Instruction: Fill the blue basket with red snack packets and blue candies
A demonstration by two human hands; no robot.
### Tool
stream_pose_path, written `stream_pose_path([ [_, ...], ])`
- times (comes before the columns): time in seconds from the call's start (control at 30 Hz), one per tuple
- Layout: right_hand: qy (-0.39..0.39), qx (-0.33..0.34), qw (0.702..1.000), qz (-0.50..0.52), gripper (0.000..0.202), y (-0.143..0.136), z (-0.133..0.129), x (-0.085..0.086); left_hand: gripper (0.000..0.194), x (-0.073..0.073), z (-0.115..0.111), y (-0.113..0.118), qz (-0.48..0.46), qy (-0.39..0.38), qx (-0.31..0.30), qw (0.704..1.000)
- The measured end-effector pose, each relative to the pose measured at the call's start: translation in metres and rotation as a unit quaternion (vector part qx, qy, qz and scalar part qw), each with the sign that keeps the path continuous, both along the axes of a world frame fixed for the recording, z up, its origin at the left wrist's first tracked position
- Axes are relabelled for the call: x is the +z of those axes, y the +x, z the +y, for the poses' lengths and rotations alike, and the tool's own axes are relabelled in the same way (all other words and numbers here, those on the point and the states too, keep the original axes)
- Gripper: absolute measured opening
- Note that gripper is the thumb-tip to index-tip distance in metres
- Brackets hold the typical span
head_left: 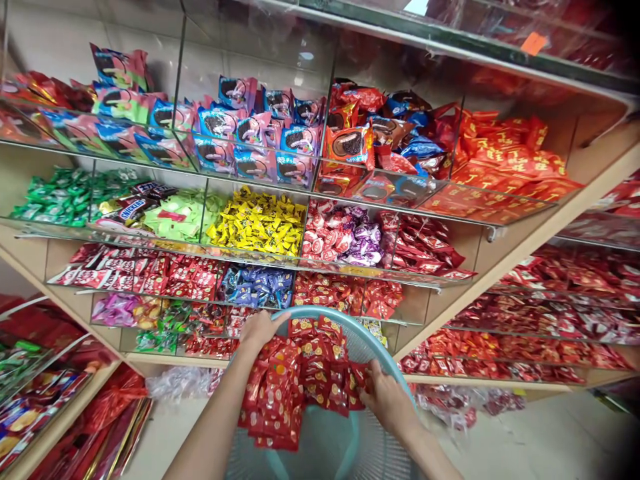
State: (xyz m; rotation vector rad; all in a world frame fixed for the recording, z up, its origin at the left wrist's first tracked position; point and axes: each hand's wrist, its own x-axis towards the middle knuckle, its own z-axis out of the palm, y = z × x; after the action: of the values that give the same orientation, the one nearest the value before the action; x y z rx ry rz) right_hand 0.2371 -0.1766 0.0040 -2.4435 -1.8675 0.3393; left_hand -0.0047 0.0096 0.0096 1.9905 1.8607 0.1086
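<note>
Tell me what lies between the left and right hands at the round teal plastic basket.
In the head view, red rectangular packets printed with orange slices lie between left hand and right hand, the basket showing behind them.

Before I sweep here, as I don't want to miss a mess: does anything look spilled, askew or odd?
Mildly odd: crumpled clear plastic bags, some with red contents, lie beneath the wooden-framed shelves rather than on them. They may simply be stock. Nothing looks spilled around the round teal plastic basket.
</note>
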Motion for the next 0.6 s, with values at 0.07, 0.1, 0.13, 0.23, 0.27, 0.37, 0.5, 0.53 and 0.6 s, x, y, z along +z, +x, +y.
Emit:
stream_pose_path([
  [0.07,-0.035,-0.007,0.999,-0.041,0.029,-0.005,0.000,0.001,0.078,0.000,0.000,0.000,0.001,0.002,0.002,1.000],
  [0.1,-0.044,-0.009,0.997,-0.056,0.031,-0.007,0.000,0.001,0.078,0.000,-0.001,0.000,0.002,0.001,0.004,1.000],
  [0.13,-0.048,-0.008,0.997,-0.066,0.033,-0.008,0.001,0.000,0.078,0.000,-0.001,0.000,0.003,0.001,0.006,1.000],
  [0.23,-0.064,0.002,0.995,-0.077,0.035,-0.009,0.004,-0.002,0.077,-0.001,-0.001,0.000,0.001,0.001,0.006,1.000],
  [0.27,-0.071,0.004,0.994,-0.079,0.035,-0.010,0.006,-0.003,0.077,-0.001,-0.001,-0.001,0.000,0.003,0.003,1.000],
  [0.37,-0.086,-0.001,0.993,-0.079,0.036,-0.011,0.011,-0.002,0.078,-0.001,-0.001,-0.001,0.000,0.005,0.000,1.000],
  [0.5,-0.088,-0.011,0.994,-0.063,0.038,-0.017,0.021,0.003,0.081,-0.002,0.001,0.000,0.003,0.004,0.004,1.000],
  [0.53,-0.086,-0.013,0.994,-0.060,0.039,-0.019,0.024,0.004,0.081,-0.002,0.001,0.000,0.004,0.004,0.005,1.000],
  [0.6,-0.079,-0.022,0.995,-0.054,0.040,-0.020,0.028,0.003,0.081,-0.003,0.001,0.000,0.002,0.006,0.004,1.000],
])
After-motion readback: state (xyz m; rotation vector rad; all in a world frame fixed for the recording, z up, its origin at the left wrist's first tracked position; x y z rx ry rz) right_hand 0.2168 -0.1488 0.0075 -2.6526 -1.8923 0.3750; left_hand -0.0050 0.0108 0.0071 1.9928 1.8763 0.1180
